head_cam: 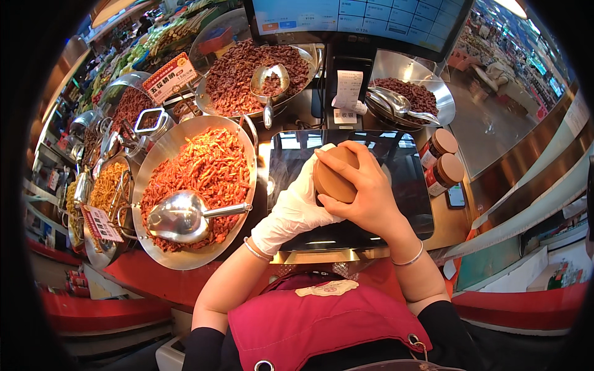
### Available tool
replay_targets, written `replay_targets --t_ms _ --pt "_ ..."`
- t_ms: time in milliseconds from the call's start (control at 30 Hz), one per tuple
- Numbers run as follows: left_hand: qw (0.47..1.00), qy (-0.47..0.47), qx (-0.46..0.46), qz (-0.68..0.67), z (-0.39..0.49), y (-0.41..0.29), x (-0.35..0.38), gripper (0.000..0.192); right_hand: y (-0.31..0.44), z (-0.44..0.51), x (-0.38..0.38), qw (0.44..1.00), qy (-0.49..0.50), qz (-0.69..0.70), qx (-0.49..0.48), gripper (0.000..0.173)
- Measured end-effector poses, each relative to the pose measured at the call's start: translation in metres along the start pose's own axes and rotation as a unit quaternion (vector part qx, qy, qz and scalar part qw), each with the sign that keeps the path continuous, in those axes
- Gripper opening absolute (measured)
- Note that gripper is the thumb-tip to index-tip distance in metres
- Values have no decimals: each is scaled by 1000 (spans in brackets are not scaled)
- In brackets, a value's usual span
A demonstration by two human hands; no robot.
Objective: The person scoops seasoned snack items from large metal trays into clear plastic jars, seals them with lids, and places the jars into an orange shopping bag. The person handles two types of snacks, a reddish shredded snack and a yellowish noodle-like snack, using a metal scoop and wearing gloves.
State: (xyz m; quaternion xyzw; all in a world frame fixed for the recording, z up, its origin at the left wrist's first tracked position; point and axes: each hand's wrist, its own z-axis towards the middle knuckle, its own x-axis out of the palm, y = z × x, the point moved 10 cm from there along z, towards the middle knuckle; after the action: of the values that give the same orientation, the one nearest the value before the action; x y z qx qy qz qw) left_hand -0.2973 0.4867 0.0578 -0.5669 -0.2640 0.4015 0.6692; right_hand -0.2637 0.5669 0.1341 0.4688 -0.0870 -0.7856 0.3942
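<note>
Both my hands are around one jar, held above a glossy black scale platform (408, 208). Its brown round lid (335, 183) faces up towards me. My left hand (301, 197), in a white disposable glove, grips the jar's body, which is mostly hidden by the glove. Bare, my right hand (371, 195) spreads its fingers over the lid and clasps its rim. Two similar jars with brown lids, a front one (444, 174) and a rear one (437, 144), stand to the right of the platform.
A large pan (192, 262) of reddish food strips, with a metal scoop (181, 218) on top, stands at left. Behind are a pan of dark pieces (232, 79) and another pan (441, 99). A monitor (352, 23) overhangs the platform. A phone (456, 195) lies by the jars.
</note>
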Motion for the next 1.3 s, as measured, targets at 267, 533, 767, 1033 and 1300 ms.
replay_targets --t_ms 267,533,767,1033,1300 --pt "986 -19 8 -167 -16 2 0 109 13 -2 11 996 90 -28 -2 59" --pt "990 -89 53 97 -85 -18 -37 89 79 -17 41 993 94 -43 -54 63" --pt "992 -62 -69 82 -196 11 -69 82 168 -51 109 950 139 78 -267 79" --pt "941 -26 -53 334 -199 52 -62 77 142 -68 172 957 169 61 -227 71" --pt "936 3 -73 344 -202 69 -67 73 128 -79 180 963 171 40 -204 91"
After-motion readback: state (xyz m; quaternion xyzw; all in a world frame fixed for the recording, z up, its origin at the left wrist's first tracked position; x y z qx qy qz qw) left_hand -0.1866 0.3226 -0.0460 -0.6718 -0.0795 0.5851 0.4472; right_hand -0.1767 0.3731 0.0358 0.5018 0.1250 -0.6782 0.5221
